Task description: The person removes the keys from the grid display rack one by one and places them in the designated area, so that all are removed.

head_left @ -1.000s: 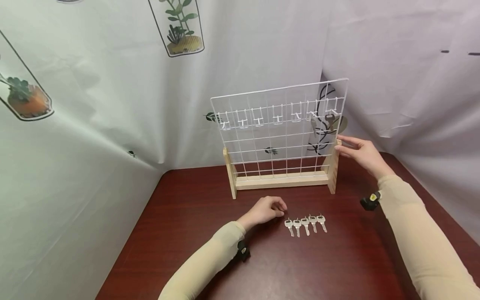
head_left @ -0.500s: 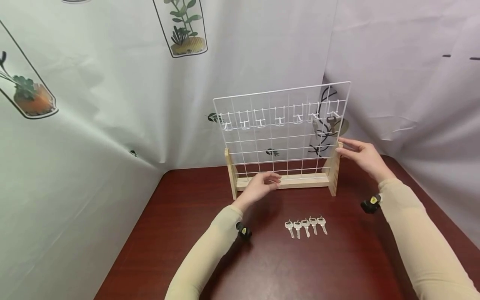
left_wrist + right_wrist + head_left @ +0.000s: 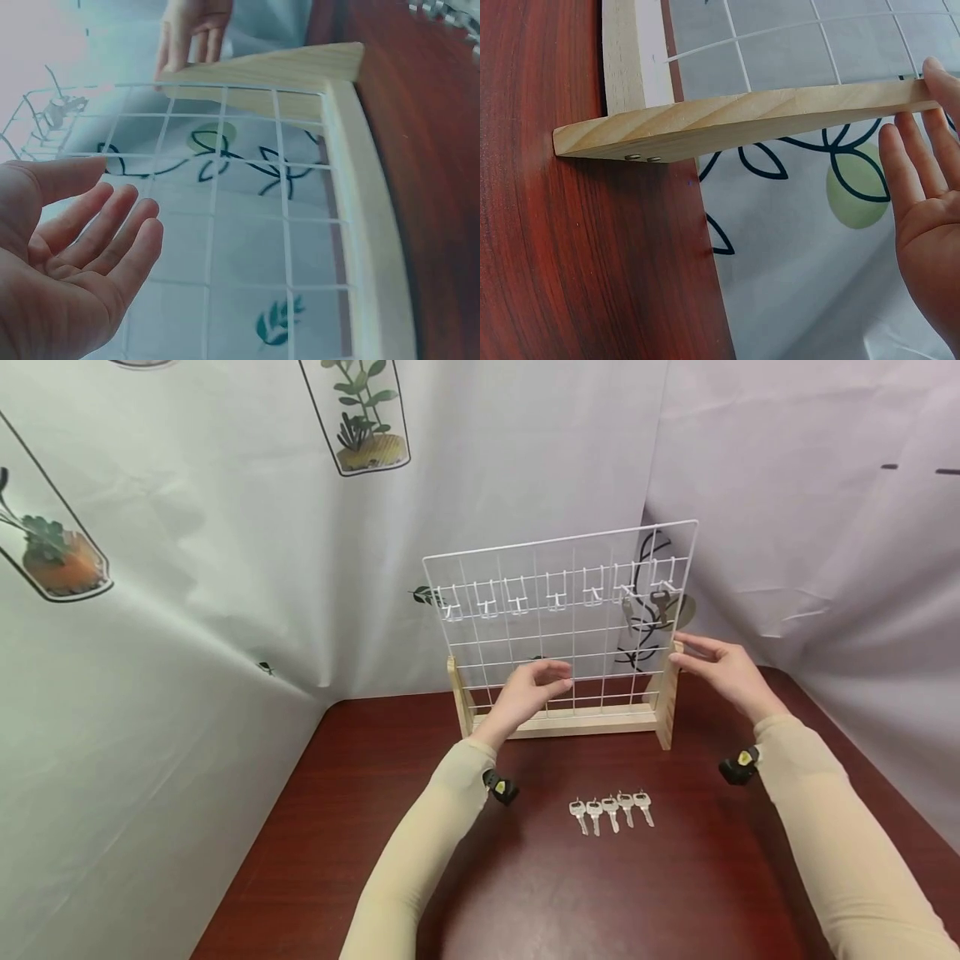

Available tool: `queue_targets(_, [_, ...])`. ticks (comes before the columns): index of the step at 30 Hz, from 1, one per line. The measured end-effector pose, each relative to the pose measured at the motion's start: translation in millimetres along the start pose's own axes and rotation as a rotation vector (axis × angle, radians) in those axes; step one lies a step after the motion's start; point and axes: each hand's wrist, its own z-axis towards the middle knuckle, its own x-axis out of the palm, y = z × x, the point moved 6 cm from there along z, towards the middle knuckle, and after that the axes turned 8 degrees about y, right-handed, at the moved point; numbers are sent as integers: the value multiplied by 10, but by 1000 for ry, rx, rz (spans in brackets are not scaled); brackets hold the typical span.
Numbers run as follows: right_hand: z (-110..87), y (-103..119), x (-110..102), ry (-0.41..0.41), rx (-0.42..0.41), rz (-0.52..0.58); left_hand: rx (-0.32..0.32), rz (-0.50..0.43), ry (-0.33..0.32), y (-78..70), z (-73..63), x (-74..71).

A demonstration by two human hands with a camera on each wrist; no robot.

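Note:
A white wire grid rack (image 3: 558, 631) stands on wooden side posts, with several white hooks (image 3: 556, 602) along its upper part. A dark key (image 3: 660, 602) hangs at the rightmost hook, and a paler key (image 3: 628, 608) at the hook beside it. My left hand (image 3: 528, 693) is in front of the lower grid, fingers loosely bent, nothing seen between thumb and fingers in the left wrist view. My right hand (image 3: 731, 672) holds the top of the right wooden post (image 3: 742, 116), thumb on one side and fingers on the other. Several silver keys (image 3: 611, 814) lie in a row on the table.
The dark red table (image 3: 360, 810) carries the rack near its back edge. A pale wooden crossbar (image 3: 600, 721) joins the posts low down. White cloth (image 3: 225, 527) with plant prints hangs behind and along both sides.
My left hand has risen from beside the row of keys to in front of the grid. The right hand stays on the post, and the keys lie as before.

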Motion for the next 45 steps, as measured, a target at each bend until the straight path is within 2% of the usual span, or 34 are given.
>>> queue_targets(8, [2,-4,-13,7,35,-44,101,-20,-19,-302,185,90])
queue_targets(15, [-14,23,-2,6,34,-48,158,3,-32,-513,294,202])
queue_targets(21, [-3,-7,18,18,47,-42,168,40,-27,-609,394,297])
queue_targets(28, [0,-1,13,12,7,60,204,1,-31,-735,508,407])
queue_targets(32, [9,-7,31,7,-9,108,201,15,-41,-768,551,444])
queue_targets(39, [14,-10,61,14,-25,152,175,13,-84,-813,606,452])
queue_targets(45, [14,-5,43,9,-37,156,195,47,-146,-895,625,409])
